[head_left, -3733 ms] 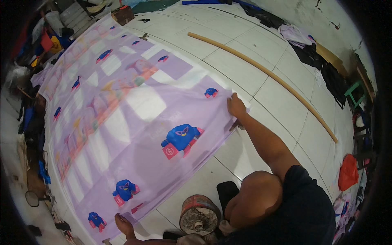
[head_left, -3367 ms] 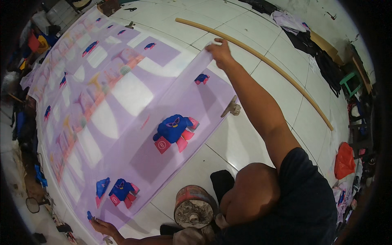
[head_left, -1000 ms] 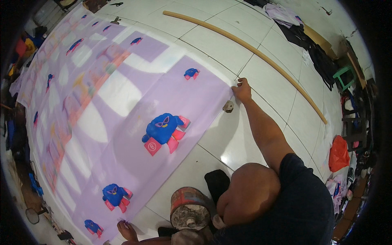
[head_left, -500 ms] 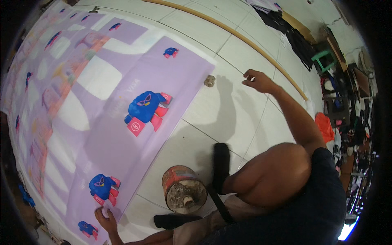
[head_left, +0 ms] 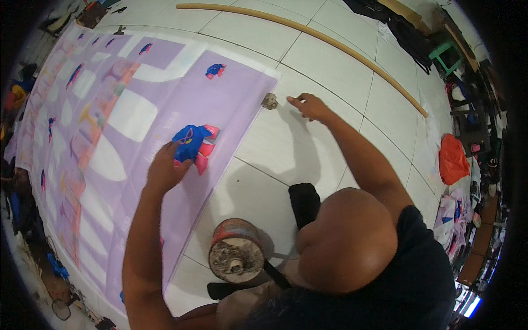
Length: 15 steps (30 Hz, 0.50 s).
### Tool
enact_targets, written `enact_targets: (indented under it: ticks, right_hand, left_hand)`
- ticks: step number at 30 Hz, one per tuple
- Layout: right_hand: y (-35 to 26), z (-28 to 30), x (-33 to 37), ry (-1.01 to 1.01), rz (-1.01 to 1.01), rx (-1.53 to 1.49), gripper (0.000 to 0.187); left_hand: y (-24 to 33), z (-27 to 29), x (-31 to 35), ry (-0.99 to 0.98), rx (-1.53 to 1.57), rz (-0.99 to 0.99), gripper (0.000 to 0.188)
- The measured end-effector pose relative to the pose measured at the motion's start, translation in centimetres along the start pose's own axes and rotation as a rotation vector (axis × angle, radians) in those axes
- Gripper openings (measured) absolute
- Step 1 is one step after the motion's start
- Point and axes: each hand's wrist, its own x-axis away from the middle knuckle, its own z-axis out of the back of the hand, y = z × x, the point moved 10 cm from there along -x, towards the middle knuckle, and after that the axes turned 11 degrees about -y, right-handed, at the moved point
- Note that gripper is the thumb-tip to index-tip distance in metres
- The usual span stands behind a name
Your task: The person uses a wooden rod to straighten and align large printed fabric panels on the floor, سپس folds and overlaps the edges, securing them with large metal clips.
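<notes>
A large lilac printed sheet (head_left: 231,88) with blue and pink cartoon figures lies across the floor on my left. My left hand (head_left: 166,168) rests on it, fingers spread over the big blue figure, holding nothing. At the sheet's right edge sits a small grey-brown piece that looks like a metal clip (head_left: 269,101). Just right of it hovers my right hand (head_left: 311,106), empty, its index finger stretched toward the piece and the others loosely bent. Beside my feet stands a worn, round reddish can (head_left: 236,258) with a crusted top and a small knob.
A long tan pole (head_left: 308,31) lies on the white tiles beyond my right hand. Another clip (head_left: 119,31) is at the sheet's far edge. A green stool (head_left: 446,58), an orange-red bag (head_left: 454,159) and assorted clutter line the right side.
My left hand has moved forward along the sheet, from the near small figure to the big one. My right hand has come left, closer to the clip-like piece.
</notes>
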Motion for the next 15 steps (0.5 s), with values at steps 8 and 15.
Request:
enact_targets:
  ticks: [8, 15]
  right_hand:
    - [-2.5, -4.1, -5.6, -0.028, 0.055, 0.022, 0.077]
    - [-2.3, -3.7, -4.8, -0.099, 0.177, -0.222, 0.053]
  left_hand:
    - [10.7, -8.1, -9.7, 0.064, -0.008, 0.001, 0.075]
    - [14.6, -9.6, -14.1, -0.017, 0.017, 0.046, 0.067]
